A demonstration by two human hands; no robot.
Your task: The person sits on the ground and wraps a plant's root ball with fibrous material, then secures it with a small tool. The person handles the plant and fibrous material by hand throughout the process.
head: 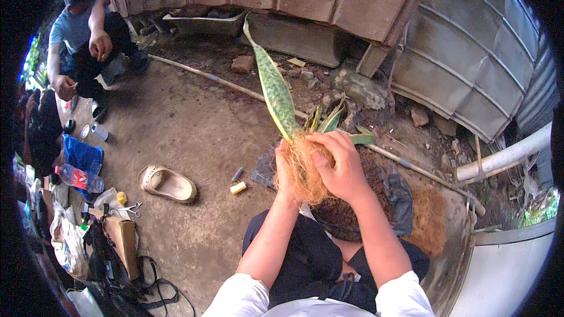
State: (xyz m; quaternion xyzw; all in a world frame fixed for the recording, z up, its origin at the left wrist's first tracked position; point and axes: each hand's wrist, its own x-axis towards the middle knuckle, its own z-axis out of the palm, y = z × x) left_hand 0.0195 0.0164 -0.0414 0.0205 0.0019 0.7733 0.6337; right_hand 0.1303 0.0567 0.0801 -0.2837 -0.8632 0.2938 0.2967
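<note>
Between my two hands is a ball of tan coconut fibre (304, 176), wrapped about the base of a snake plant. One tall variegated leaf (275, 90) with yellow edges rises from it, tilted away to the left. My left hand (284, 174) grips the ball's left side, its fingers partly hidden by the fibre. My right hand (343, 165) presses on the top right of the ball, thumb and fingers curved over it. Shorter variegated leaves (330, 121) show just beyond my right hand; whether they belong to the same plant I cannot tell. Below lies dark potting soil (352, 215) on a black plastic sheet (398, 207).
Loose coconut fibre (429, 220) lies right of the soil. A beige clog (167, 184), a yellow spool-like piece (238, 187), scissors (132, 209), a plastic bottle (81, 178) and a cardboard box (121, 242) are leftward. A long pole (229, 83) crosses the ground. Another person (88, 31) squats far left.
</note>
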